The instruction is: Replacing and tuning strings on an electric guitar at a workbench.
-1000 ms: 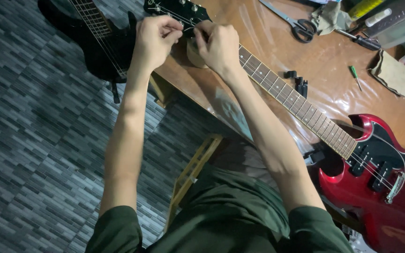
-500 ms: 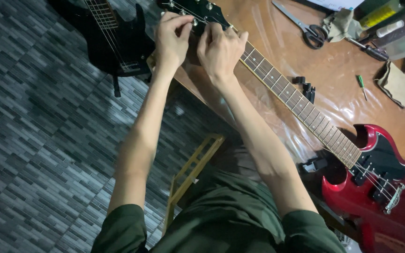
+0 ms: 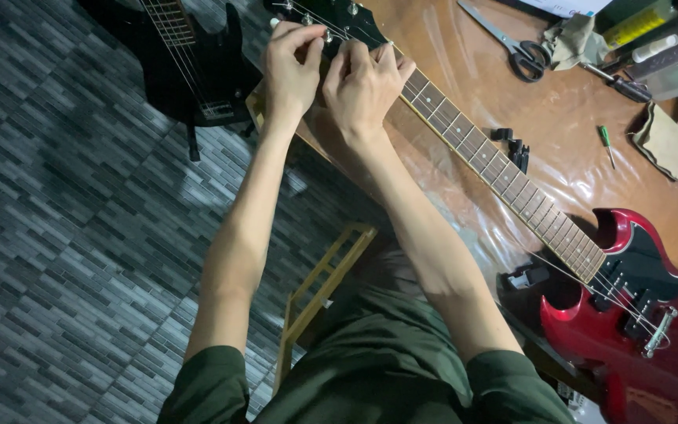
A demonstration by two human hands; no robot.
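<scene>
A red electric guitar [image 3: 629,314] lies across the brown table [image 3: 559,149], its neck [image 3: 496,169] running up-left to a dark headstock [image 3: 343,20]. My left hand [image 3: 292,67] pinches at the tuning pegs on the near edge of the headstock. Beside it my right hand [image 3: 362,82] presses down on the neck just below the headstock, fingers curled over the strings. What the fingertips hold is hidden.
A black guitar [image 3: 190,71] stands on the grey patterned floor at upper left. Scissors [image 3: 512,43], a green screwdriver [image 3: 606,141], cloths [image 3: 665,141], a small black clip [image 3: 512,145] and a black neck support [image 3: 527,276] lie on the table. A wooden stool [image 3: 323,290] stands below me.
The view has drifted so the guitar and hands sit lower and further right in frame. Both hands stay at the headstock, fingers shifting slightly on the pegs and strings.
</scene>
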